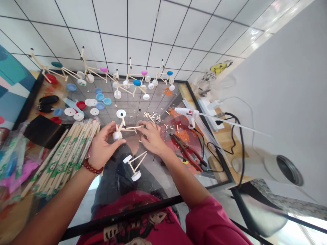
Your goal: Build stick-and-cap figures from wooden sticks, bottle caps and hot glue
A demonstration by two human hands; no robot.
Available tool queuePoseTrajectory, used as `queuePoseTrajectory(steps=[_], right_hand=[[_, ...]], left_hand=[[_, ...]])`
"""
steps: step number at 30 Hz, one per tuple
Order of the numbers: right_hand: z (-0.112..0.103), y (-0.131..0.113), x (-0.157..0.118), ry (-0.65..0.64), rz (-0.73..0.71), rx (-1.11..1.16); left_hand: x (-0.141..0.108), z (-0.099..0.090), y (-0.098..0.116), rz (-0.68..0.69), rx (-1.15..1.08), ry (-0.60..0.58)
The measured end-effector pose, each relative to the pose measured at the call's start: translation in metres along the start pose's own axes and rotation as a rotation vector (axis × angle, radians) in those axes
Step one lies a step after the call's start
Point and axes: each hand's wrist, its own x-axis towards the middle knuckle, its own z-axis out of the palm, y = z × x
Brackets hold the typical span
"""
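Observation:
Between my hands is a small toy tricycle (131, 128) built from wooden sticks and white bottle caps, with a black-tipped stick standing up from it. My left hand (103, 141) holds it at the left end, thumb and fingers around a white cap wheel (117, 135). At the right end, the fingers of my right hand (152, 136) pinch the stick frame; the fingertips partly hide that end. Closer to me, a loose V-shaped stick frame (136, 163) with two white cap wheels lies on the glass tabletop (112, 177).
Several similar tricycles (137, 82) line the back edge. Loose caps (100, 105) and wrapped chopsticks (68, 153) lie at left. Cut stick bits (153, 117), a glue gun (187, 114) and red-handled pliers (187, 151) are at right, beside a power strip (212, 114) and cables.

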Motion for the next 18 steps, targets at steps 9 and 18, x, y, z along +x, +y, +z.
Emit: queuePoseTrajectory(steps=[9,18], right_hand=[[-0.009,0.003,-0.002,0.066,0.037,0.05],[-0.1,-0.042,-0.084,0.508,-0.097,0.471]], left_hand=[[0.0,0.0,0.002,0.011,0.016,0.006],[-0.001,0.0,0.002,-0.004,0.036,-0.006]])
